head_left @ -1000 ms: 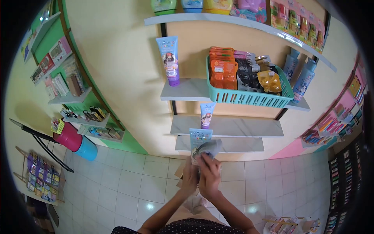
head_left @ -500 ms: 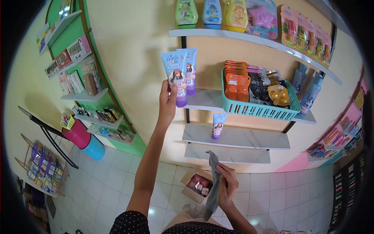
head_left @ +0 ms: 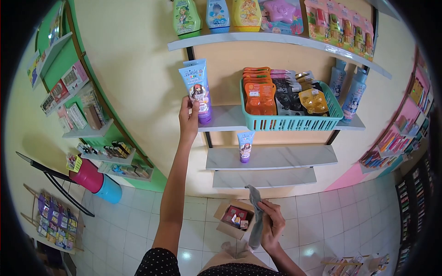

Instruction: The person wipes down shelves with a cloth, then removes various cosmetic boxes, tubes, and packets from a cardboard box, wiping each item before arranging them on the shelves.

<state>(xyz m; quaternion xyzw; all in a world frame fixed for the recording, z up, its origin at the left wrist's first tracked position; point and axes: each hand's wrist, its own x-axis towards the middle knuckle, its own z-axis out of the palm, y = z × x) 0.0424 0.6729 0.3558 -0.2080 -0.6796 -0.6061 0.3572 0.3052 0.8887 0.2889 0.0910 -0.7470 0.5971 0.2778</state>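
Note:
My left hand [head_left: 188, 120] is closed around a blue and purple body lotion tube [head_left: 198, 87] at the left end of the middle shelf [head_left: 223, 120]. The tube stands cap down and overlaps a matching tube [head_left: 209, 102] behind it. Lower down, a third such tube [head_left: 245, 148] stands on the marbled shelf [head_left: 290, 158]. In my right hand [head_left: 272, 225], a grey cloth [head_left: 256, 216] hangs bunched, low in front of my body. Right of the left hand sits a turquoise basket [head_left: 294, 123] filled with orange, black and yellow packs.
Bottles [head_left: 218, 16] and carded items line the upper shelf [head_left: 276, 38]. Two tall blue bottles [head_left: 354, 96] stand right of the basket. An open cardboard box [head_left: 225, 227] with small boxes inside lies on the tiled floor. Green-backed shelves [head_left: 94, 132] are at left.
The held tube has moved in front of the matching tube, lining up with it and covering more of it. The view has shifted a little; the right hand still holds the cloth.

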